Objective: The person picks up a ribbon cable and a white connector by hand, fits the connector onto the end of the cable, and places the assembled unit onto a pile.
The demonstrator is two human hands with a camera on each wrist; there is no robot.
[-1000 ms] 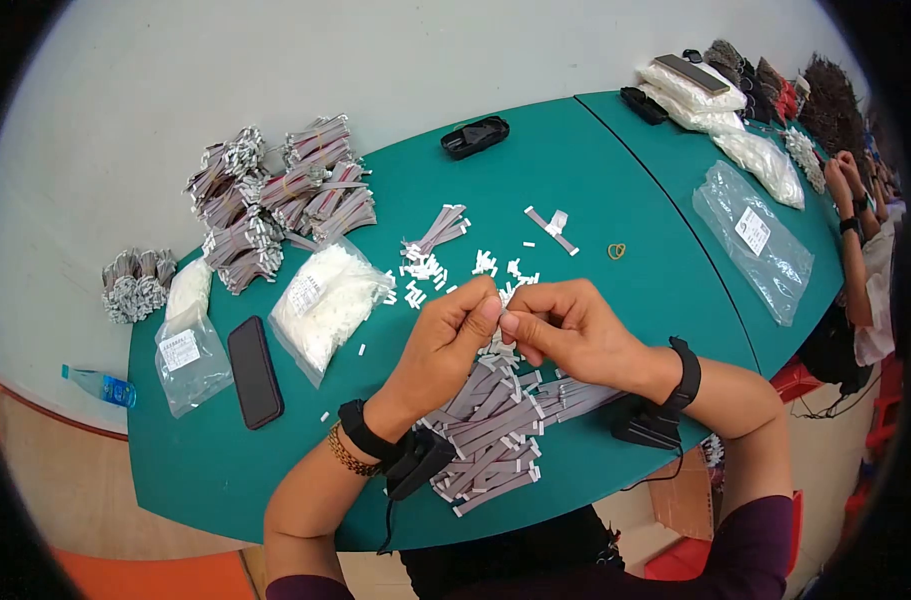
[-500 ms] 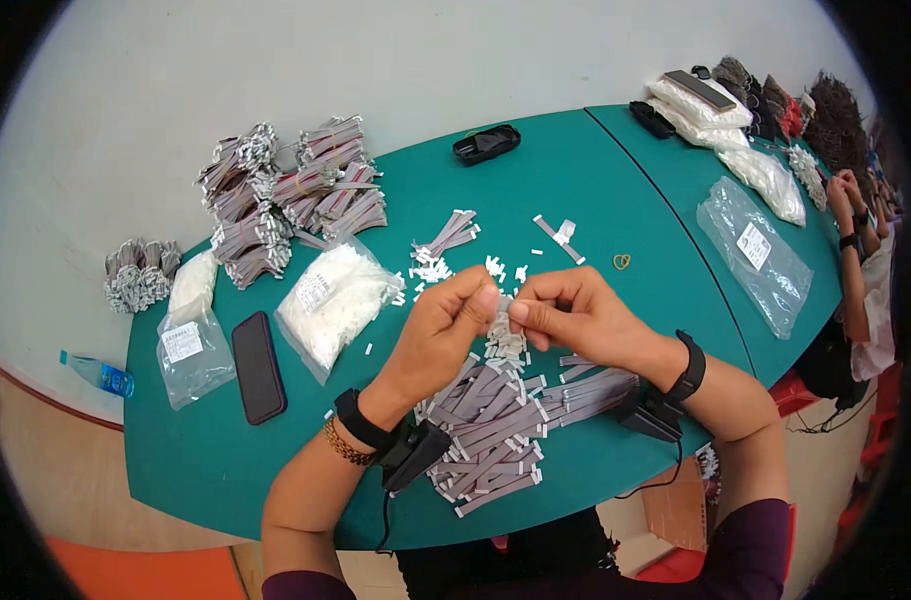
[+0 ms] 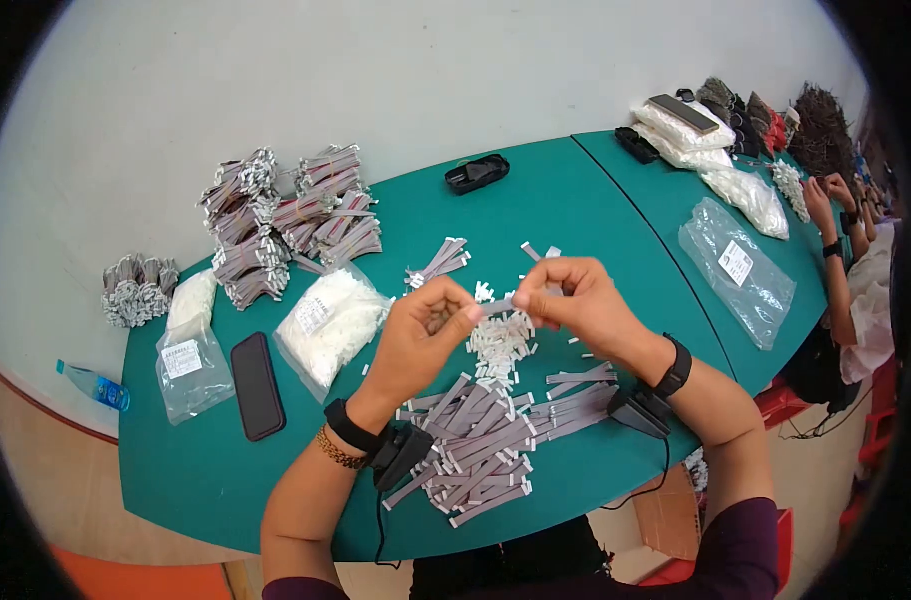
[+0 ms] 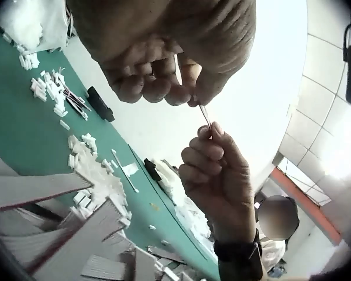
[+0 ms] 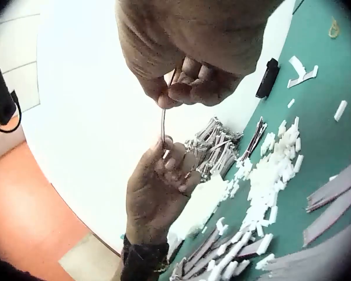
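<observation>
A short grey flat ribbon cable [image 3: 497, 306] spans the gap between my two hands, raised over the table. My left hand [image 3: 415, 335] pinches one end between thumb and fingertips. At the other end, my right hand [image 3: 583, 305] pinches it the same way. Both wrist views show the cable [image 4: 206, 116] edge-on as a thin strip; its ends are hidden by the fingers. Beneath the hands lies a heap of small white plastic connectors [image 3: 500, 350]. Nearer my body is a loose pile of grey ribbon cables [image 3: 465, 435] with white ends.
Left of the hands are a bag of white connectors [image 3: 330, 325], a phone [image 3: 258, 387] and a flatter plastic bag [image 3: 190, 365]. Bundled cables [image 3: 250, 235] are stacked behind. A few cables [image 3: 440, 260] lie beyond the connector heap. Another person's hands [image 3: 823, 200] show far right.
My hands began close together, nearly touching, and have drawn apart. More of the ribbon cable now shows between them. The head view has shifted slightly.
</observation>
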